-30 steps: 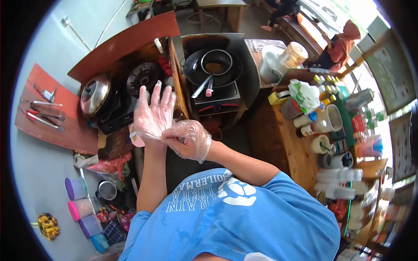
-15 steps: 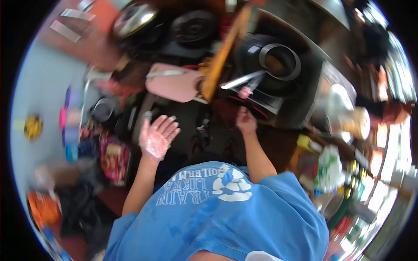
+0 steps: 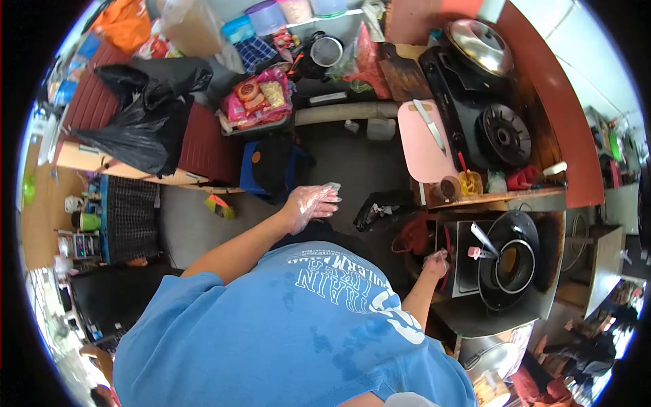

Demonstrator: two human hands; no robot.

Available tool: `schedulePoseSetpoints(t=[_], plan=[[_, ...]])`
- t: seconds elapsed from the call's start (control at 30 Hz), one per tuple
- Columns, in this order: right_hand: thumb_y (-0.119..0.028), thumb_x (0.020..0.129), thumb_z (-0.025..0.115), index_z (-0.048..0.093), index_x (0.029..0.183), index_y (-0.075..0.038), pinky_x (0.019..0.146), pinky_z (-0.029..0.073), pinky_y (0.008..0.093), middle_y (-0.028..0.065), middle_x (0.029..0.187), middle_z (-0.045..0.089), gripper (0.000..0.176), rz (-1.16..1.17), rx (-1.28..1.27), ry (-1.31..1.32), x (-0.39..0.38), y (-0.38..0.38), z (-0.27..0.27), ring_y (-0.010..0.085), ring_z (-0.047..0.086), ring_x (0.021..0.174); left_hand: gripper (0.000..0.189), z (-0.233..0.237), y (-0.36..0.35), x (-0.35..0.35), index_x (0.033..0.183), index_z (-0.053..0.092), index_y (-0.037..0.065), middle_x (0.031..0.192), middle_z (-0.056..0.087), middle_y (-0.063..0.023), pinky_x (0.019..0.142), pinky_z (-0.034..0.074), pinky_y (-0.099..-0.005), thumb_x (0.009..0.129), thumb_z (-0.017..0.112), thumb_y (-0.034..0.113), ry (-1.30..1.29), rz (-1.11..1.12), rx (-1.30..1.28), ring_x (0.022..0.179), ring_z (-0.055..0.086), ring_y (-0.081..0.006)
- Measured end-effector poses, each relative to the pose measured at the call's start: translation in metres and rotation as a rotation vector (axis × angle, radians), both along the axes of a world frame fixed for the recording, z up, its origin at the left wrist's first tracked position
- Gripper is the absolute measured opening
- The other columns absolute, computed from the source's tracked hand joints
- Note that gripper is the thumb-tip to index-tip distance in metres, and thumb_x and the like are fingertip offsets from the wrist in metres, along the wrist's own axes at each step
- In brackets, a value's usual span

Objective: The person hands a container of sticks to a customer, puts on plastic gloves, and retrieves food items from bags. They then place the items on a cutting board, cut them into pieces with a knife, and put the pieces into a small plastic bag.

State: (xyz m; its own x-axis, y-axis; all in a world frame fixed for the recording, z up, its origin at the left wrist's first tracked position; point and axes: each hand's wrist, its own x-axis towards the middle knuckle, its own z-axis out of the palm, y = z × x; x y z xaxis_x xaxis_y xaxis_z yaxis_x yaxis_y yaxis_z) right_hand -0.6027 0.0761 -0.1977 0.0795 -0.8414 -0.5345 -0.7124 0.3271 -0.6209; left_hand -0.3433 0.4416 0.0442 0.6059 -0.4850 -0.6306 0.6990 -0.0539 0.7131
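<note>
My left hand (image 3: pixel 312 207) is held over the grey floor near my blue shirt, palm showing and fingers stretched, covered by a clear, wet-looking plastic film. It grips nothing. Close to the stove table, my right hand (image 3: pixel 436 264) has its fingers curled beside a dark item with a red edge; what lies inside the fingers is too small to tell. Just right of it is a black wok (image 3: pixel 489 281) holding a metal ring-shaped pot (image 3: pixel 500 275) and a utensil with a pink handle end (image 3: pixel 474 252).
A pink cutting board (image 3: pixel 422 152) bears a knife (image 3: pixel 430 126) beside a black gas stove (image 3: pixel 468 108) with a lidded pan (image 3: pixel 479 47). A blue stool (image 3: pixel 251 178) stands ahead. Black bags (image 3: pixel 139 132) lie on a red cabinet at the left. Behind the stool are packets (image 3: pixel 261 95).
The view has swung round to the left, bringing the cabinet and stool into sight. My left hand has turned, its fingers now pointing right. My right hand remains near the wok.
</note>
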Motion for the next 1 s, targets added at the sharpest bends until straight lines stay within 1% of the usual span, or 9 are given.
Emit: schedulePoseSetpoints(t=[0.17, 0.27, 0.43, 0.5, 0.63, 0.67, 0.7, 0.9, 1.0], plan=[[-0.041, 0.099, 0.051, 0.074, 0.099, -0.005, 0.067, 0.053, 0.0389, 0.0165, 0.085, 0.072, 0.042, 0.287, -0.496, 0.146, -0.019, -0.012, -0.044, 0.0293, 0.07, 0.082, 0.04, -0.032, 0.058, -0.001, 0.121, 0.064, 0.0, 0.112, 0.069, -0.0122, 0.077, 0.057, -0.0315, 0.097, 0.066, 0.031, 0.018, 0.15, 0.098, 0.091, 0.069, -0.0195], [-0.005, 0.091, 0.058, 0.068, 0.091, 0.0, 0.054, 0.047, 0.0308, 0.0033, 0.08, 0.055, 0.012, -0.06, -0.098, -0.005, 0.01, 0.009, 0.026, 0.0148, 0.054, 0.062, 0.041, -0.046, 0.076, -0.002, 0.118, 0.065, 0.0, 0.113, 0.069, -0.0123, 0.079, 0.056, -0.0329, 0.095, 0.068, 0.034, -0.015, 0.15, 0.255, 0.088, 0.068, -0.0194], [-0.036, 0.102, 0.039, 0.069, 0.114, 0.003, 0.085, 0.056, 0.036, 0.0237, 0.108, 0.071, 0.05, 0.456, -0.543, 0.316, -0.013, 0.0, -0.005, 0.0346, 0.068, 0.101, 0.039, -0.074, 0.104, 0.028, 0.11, 0.07, 0.003, 0.107, 0.069, -0.0072, 0.075, 0.053, -0.0302, 0.091, 0.074, 0.037, -0.03, 0.026, 0.474, 0.085, 0.065, -0.0154], [-0.025, 0.103, 0.041, 0.067, 0.115, 0.006, 0.083, 0.057, 0.0323, 0.0187, 0.102, 0.071, 0.041, 0.585, -0.587, 0.507, -0.018, -0.005, -0.027, 0.0298, 0.068, 0.097, 0.041, -0.09, 0.121, 0.053, 0.109, 0.07, 0.002, 0.1, 0.069, -0.0051, 0.073, 0.052, -0.029, 0.091, 0.074, 0.038, -0.083, -0.026, 0.44, 0.082, 0.064, -0.014], [-0.006, 0.099, 0.047, 0.056, 0.113, 0.01, 0.073, 0.062, 0.0318, 0.0148, 0.093, 0.06, 0.023, -0.669, 0.503, -1.33, -0.091, -0.059, -0.138, 0.0223, 0.06, 0.075, 0.038, -0.105, 0.156, 0.12, 0.107, 0.07, 0.003, 0.094, 0.069, -0.0041, 0.07, 0.051, -0.0285, 0.09, 0.074, 0.036, -0.208, 0.044, 0.448, 0.079, 0.063, -0.0138], [-0.011, 0.101, 0.045, 0.056, 0.117, 0.007, 0.082, 0.061, 0.0365, 0.0157, 0.099, 0.06, 0.027, -0.036, 0.107, -0.909, -0.07, -0.032, -0.075, 0.0261, 0.06, 0.087, 0.035, -0.112, 0.169, 0.141, 0.106, 0.07, 0.003, 0.092, 0.069, -0.0039, 0.068, 0.05, -0.0287, 0.09, 0.073, 0.034, -0.227, 0.027, 0.522, 0.077, 0.062, -0.0139], [-0.013, 0.102, 0.043, 0.057, 0.117, 0.007, 0.086, 0.06, 0.039, 0.0188, 0.105, 0.061, 0.028, -0.648, 0.376, -1.109, -0.058, -0.017, -0.046, 0.0312, 0.06, 0.096, 0.033, -0.119, 0.182, 0.164, 0.105, 0.07, 0.004, 0.091, 0.069, -0.0038, 0.066, 0.05, -0.0288, 0.089, 0.073, 0.033, -0.246, 0.008, 0.595, 0.075, 0.062, -0.0141], [-0.031, 0.099, 0.051, 0.06, 0.1, -0.005, 0.084, 0.057, 0.0417, 0.0146, 0.101, 0.069, 0.028, -0.689, 0.601, -0.604, -0.012, 0.099, 0.018, 0.0273, 0.066, 0.091, 0.028, -0.209, 0.257, 0.303, 0.084, 0.07, 0.003, 0.08, 0.07, -0.0086, 0.065, 0.052, -0.0386, 0.09, 0.066, 0.031, -0.101, 0.312, 0.583, 0.072, 0.066, -0.024], [-0.028, 0.097, 0.055, 0.064, 0.102, -0.008, 0.08, 0.056, 0.0441, 0.0116, 0.101, 0.07, 0.023, -0.573, 0.602, -0.324, 0.046, 0.174, 0.045, 0.0251, 0.065, 0.087, 0.027, -0.272, 0.302, 0.367, 0.098, 0.073, 0.005, 0.086, 0.073, -0.0147, 0.064, 0.054, -0.043, 0.088, 0.066, 0.029, -0.893, -0.024, 1.174, 0.076, 0.07, -0.0283]])
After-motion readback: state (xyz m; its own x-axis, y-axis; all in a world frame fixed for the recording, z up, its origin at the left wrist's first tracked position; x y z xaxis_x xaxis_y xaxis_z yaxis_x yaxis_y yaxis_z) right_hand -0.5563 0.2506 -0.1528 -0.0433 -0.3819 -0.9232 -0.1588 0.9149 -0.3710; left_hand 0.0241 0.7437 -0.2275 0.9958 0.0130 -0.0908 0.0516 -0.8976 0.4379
